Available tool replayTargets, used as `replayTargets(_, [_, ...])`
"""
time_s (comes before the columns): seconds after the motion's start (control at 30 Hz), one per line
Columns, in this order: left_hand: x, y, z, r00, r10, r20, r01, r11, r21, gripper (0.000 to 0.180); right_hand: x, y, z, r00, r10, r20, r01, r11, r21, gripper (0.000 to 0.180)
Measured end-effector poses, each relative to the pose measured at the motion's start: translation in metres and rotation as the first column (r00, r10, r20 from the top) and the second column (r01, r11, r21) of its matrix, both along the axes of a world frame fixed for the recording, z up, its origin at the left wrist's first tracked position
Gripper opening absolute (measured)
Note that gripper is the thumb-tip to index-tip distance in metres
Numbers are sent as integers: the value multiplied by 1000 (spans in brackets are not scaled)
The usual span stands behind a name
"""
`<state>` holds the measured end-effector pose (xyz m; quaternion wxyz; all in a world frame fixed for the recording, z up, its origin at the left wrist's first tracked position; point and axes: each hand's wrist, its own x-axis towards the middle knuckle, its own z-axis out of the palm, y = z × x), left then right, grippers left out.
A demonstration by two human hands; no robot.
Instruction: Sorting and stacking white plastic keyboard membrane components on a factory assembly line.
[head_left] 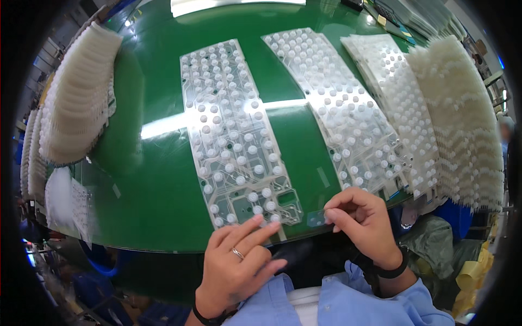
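A transparent keyboard membrane sheet point(231, 141) with rows of whitish rubber domes and printed traces lies flat before me. My left hand point(236, 263) rests at its near edge, fingers stretched out and fingertips on the lowest domes; a ring is on one finger. Just right of that edge, my right hand point(359, 220) pinches a small transparent film piece point(314, 219) between thumb and index finger. The film hangs over the green table point(147, 190), close to the sheet's near right corner but apart from it.
More domed sheets point(348, 108) lie to the right, beside a fanned pile point(405, 103) and a tall stack point(462, 119). Another tall stack point(81, 98) stands at the left, with a smaller pile point(68, 201) nearer me. Green plastic bags point(435, 244) sit below the table's right edge.
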<state>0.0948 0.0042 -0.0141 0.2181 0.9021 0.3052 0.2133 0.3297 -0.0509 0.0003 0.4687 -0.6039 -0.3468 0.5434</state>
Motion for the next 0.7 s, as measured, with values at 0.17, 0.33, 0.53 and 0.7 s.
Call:
replayTargets(0.17, [2,-10,11,1000,-16,-6,15,998,-68,29,-8,1,10,993,9,120,-11,1000,15,9])
replayTargets(0.33, [6,-3,5,996,-88,25,90,991,-103,29,-17,15,5,949,89,301,-109,993,49,5])
replayTargets(0.53, [4,-3,-3,994,-96,43,99,992,-83,31,-23,19,2,901,62,430,-97,994,59,4])
replayTargets(0.7, [3,-3,-8,991,-126,47,129,989,-72,33,-24,19,2,869,60,490,-100,993,55,5])
